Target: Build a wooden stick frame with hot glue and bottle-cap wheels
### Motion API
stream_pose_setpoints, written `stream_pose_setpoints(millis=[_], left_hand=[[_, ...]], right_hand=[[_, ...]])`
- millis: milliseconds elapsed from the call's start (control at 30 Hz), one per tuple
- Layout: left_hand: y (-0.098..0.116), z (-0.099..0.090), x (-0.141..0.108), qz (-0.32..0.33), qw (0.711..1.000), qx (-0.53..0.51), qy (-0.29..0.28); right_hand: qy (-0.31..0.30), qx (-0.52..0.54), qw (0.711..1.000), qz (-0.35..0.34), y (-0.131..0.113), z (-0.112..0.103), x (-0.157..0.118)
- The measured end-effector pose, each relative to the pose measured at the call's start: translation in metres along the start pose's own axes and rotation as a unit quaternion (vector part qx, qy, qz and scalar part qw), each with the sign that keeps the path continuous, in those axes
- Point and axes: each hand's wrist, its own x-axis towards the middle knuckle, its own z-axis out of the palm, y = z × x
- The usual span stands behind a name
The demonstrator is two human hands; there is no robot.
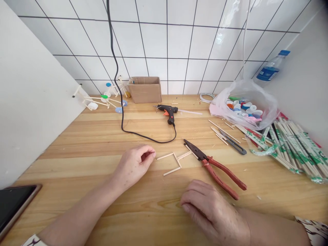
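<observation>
My left hand (137, 164) rests on the wooden table with its fingers curled together, nothing visible in them. Just right of its fingertips lies a small frame of thin wooden sticks (177, 160): a crosspiece, two side sticks and a stem. The stem reaches to the jaws of red-handled long-nose pliers (202, 155), where another short stick lies along the jaws. Below the pliers, my right hand (208, 208) lies loosely closed on the table, its fingertips partly hidden.
Behind are a black glue gun (167, 112) with its cord, a cardboard box (145, 89) and stick models (105, 99). At right are snips (233, 142), a bag of bottle caps (243, 106), wrapped chopsticks (297, 147) and a bottle (269, 72). A phone (16, 205) lies at left.
</observation>
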Motion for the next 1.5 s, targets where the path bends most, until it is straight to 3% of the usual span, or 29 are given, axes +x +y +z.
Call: stream_pose_setpoints(millis=[167, 500, 633, 733, 833, 1033, 1500], left_hand=[[0.000, -0.001, -0.002, -0.002, 0.999, 0.001, -0.038], [0.003, -0.001, -0.003, 0.008, 0.999, 0.002, -0.046], [0.004, -0.001, -0.004, 0.014, 0.999, -0.003, -0.037], [0.005, -0.001, -0.004, 0.019, 0.999, -0.009, -0.031], [0.005, -0.001, -0.005, 0.023, 0.999, -0.015, -0.026], [0.002, 0.001, -0.006, 0.029, 0.999, -0.026, -0.020], [0.002, 0.001, -0.006, 0.045, 0.998, -0.029, -0.026]], right_hand=[[0.037, -0.042, 0.998, -0.035, -0.001, -0.005, -0.001], [0.142, -0.130, 0.979, -0.067, 0.005, -0.033, -0.001], [0.224, -0.166, 0.960, -0.035, 0.013, -0.053, -0.001], [0.267, -0.198, 0.943, 0.029, 0.021, -0.066, -0.005], [0.252, -0.210, 0.936, 0.125, 0.031, -0.075, -0.012], [0.146, -0.187, 0.934, 0.268, 0.055, -0.083, -0.019], [0.087, -0.160, 0.931, 0.317, 0.062, -0.081, -0.011]])
